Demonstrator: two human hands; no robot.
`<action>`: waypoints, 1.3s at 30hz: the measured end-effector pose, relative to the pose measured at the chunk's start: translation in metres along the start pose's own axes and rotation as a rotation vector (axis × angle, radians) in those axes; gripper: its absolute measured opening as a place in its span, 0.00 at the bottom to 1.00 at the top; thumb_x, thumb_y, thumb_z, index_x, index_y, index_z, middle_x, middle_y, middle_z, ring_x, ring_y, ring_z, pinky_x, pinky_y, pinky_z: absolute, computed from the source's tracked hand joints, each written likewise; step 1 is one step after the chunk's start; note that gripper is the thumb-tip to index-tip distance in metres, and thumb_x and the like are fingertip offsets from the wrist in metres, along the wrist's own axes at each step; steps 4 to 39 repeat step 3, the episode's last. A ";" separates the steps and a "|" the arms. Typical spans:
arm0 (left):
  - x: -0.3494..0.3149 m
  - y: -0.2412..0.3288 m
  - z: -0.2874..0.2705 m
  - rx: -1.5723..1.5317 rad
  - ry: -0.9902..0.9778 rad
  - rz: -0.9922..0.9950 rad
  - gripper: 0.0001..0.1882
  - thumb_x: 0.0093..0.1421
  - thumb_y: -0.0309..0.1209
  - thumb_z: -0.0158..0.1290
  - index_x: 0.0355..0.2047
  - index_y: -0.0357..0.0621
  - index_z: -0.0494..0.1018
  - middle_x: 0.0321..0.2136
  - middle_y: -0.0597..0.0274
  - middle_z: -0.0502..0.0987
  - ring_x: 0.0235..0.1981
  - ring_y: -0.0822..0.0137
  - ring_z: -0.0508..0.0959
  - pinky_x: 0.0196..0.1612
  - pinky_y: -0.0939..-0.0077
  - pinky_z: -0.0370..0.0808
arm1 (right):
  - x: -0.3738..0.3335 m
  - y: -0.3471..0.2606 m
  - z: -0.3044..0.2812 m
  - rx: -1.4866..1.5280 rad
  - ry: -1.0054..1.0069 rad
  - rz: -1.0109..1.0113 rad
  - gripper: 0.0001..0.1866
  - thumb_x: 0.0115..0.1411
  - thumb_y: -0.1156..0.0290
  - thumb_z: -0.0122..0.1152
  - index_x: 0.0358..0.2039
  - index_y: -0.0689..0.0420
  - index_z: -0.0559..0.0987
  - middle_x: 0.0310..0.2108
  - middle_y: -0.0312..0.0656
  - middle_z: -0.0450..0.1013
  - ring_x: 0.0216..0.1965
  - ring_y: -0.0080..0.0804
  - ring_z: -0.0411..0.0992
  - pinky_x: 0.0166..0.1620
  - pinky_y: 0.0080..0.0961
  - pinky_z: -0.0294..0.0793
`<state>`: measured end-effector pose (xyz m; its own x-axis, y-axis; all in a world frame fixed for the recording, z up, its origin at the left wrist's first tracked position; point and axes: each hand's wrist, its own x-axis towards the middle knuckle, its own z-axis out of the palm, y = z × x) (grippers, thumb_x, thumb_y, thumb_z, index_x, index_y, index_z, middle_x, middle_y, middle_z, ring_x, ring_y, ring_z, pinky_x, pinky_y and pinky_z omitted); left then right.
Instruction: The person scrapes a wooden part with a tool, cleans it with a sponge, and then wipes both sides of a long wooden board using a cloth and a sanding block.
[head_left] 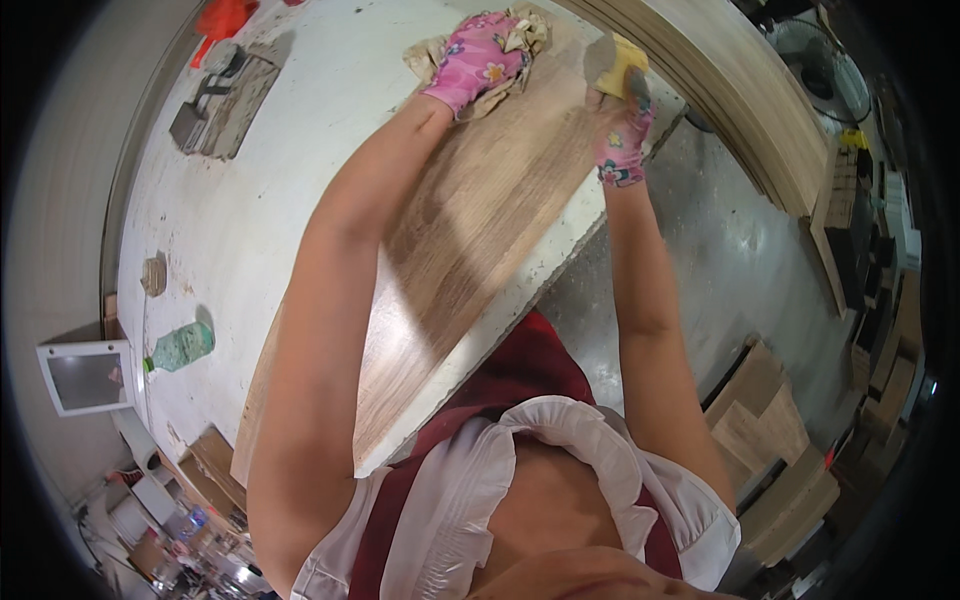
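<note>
My left hand point(482, 62), in a pink flowered glove, presses a crumpled beige cloth point(428, 60) onto the far end of a long wood-grain board point(480, 215). To its right, my right hand point(624, 135), in a matching glove, closes its fingers round a flat yellow piece point(625, 64) with a greyish side, shaped like a scraper. That piece is over the board's far right corner; whether it touches the surface is hard to see. The board lies at a slant on a white worktable point(250, 210), along its right edge.
On the table's left are a stained block with a metal tool point(225, 105), a small roll point(153, 275) and a green plastic bottle point(183, 346) on its side. Stacked boards point(720, 95) stand at the far right, near a fan point(820, 70). Wood offcuts point(765, 420) lie lower right.
</note>
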<state>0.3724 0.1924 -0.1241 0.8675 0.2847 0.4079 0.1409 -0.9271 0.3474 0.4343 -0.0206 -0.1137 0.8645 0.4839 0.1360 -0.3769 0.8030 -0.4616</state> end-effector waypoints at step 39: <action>0.012 0.005 0.021 -0.196 -0.125 0.121 0.33 0.50 0.45 0.56 0.57 0.56 0.64 0.57 0.53 0.64 0.59 0.54 0.63 0.63 0.68 0.57 | 0.014 -0.010 -0.031 0.253 -0.064 0.128 0.19 0.63 0.61 0.50 0.47 0.62 0.69 0.37 0.47 0.71 0.34 0.37 0.73 0.32 0.24 0.70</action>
